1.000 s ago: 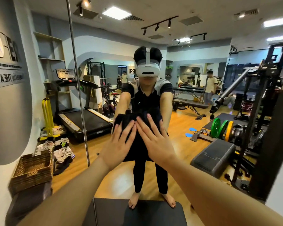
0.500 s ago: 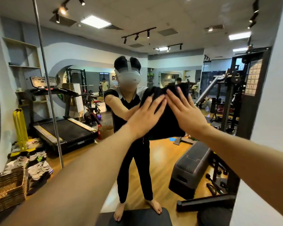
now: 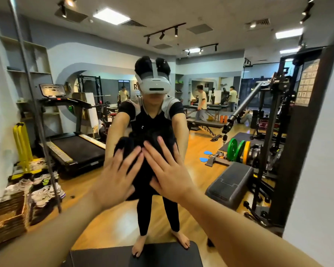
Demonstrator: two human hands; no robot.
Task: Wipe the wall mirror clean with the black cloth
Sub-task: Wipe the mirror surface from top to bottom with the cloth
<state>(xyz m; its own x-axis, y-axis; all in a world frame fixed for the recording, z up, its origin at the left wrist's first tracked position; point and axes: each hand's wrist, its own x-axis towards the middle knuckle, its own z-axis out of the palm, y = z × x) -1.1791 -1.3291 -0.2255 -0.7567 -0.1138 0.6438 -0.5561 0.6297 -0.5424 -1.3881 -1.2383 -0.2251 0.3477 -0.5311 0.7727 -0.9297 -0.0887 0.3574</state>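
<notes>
Both hands on the mirror
Left hand [image 3: 117, 179] and right hand [image 3: 170, 175], fingers spread flat, press the black cloth [image 3: 143, 149] to the wall mirror [image 3: 201, 155]; lettering at 12 o'clock unreadable.

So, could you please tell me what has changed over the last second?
Both hands, left hand and right hand, swept the black cloth right and up across the mirror, then back down to mid-glass. Both palms still press it flat, fingers spread.

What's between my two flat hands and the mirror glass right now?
In the head view, the crumpled black cloth lies between both hands and the wall mirror; left hand and right hand press it flat-fingered.
</notes>
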